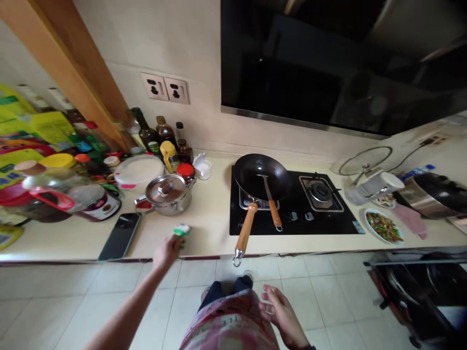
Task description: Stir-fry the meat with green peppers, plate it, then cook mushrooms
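Note:
My left hand [170, 252] is closed around a small green-and-white item [181, 229], perhaps a soft packet, over the counter's front edge. Its exact kind is not clear. A lidded steel pot [171, 194] stands just behind that hand, and a dark phone [120, 236] lies to its left. My right hand [279, 311] hangs in front of my body, its fingers loosely bent and apart, with nothing in it. A black wok [251, 170] sits on the left burner, its wooden handle [246, 228] reaching past the counter edge. Inside the wok rests a wooden-handled spatula [272, 201].
Bottles, jars and tubs [138, 167] crowd the counter's left side. Right of the gas stove [292, 223] are a plate of chopped food [384, 226], a clear pitcher [377, 187], a pink cloth [410, 218] and a large pot [434, 194]. A black range hood [310, 73] overhangs the stove.

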A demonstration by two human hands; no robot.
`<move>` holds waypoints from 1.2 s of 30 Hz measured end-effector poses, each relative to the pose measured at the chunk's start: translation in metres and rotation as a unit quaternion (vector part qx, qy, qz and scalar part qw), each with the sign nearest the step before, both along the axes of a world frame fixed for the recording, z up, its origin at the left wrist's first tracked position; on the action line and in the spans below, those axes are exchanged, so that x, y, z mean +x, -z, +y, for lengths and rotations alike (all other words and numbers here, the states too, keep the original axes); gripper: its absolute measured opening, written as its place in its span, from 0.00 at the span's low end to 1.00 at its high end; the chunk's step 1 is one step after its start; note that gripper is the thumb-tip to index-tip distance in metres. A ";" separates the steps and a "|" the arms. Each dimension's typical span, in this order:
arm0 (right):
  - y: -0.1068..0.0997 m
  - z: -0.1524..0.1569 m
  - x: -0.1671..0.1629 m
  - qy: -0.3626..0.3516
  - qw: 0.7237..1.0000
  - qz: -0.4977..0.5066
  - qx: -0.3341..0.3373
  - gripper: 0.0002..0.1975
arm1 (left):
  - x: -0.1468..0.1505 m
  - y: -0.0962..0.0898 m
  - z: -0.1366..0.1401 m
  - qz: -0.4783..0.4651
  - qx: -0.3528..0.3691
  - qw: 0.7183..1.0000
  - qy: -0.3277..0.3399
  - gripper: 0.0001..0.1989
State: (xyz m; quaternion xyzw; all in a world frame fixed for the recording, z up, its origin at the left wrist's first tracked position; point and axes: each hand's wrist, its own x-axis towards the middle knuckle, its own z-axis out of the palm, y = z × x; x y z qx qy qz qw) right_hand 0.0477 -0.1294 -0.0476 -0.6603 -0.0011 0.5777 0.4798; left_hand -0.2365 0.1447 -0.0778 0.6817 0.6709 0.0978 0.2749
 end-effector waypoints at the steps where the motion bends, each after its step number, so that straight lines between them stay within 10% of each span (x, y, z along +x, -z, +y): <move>1: 0.000 0.005 -0.005 -0.012 1.000 0.020 0.013 0.31 | 0.015 0.001 -0.022 -0.033 -0.010 0.999 0.019 0.11; 6: 0.005 0.045 -0.025 -0.025 0.987 0.121 0.102 0.33 | 0.118 0.008 -0.136 -0.341 -0.068 0.936 0.048 0.08; 9: 0.014 0.051 -0.016 0.009 0.983 0.089 0.157 0.28 | 0.164 -0.006 -0.162 -0.409 -0.129 0.879 0.208 0.16; 12: 0.019 0.039 0.025 0.031 0.985 0.078 0.154 0.27 | 0.194 -0.030 -0.158 -0.385 -0.139 0.871 0.272 0.16; 18: 0.008 0.016 0.137 0.054 0.987 0.004 0.154 0.25 | 0.261 -0.060 -0.132 -0.436 -0.166 0.881 0.076 0.18; 26: 0.013 0.004 0.208 0.037 0.989 0.038 0.137 0.30 | 0.311 -0.104 -0.071 -0.588 -0.315 0.744 -0.035 0.22; 32: 0.001 0.027 0.251 -0.034 0.987 -0.057 0.149 0.29 | 0.344 -0.114 -0.049 -0.543 -0.283 0.783 -0.112 0.16; 36: -0.043 0.077 0.268 -0.114 0.903 -0.352 0.219 0.24 | 0.332 -0.108 -0.087 -0.490 -0.235 0.835 -0.088 0.18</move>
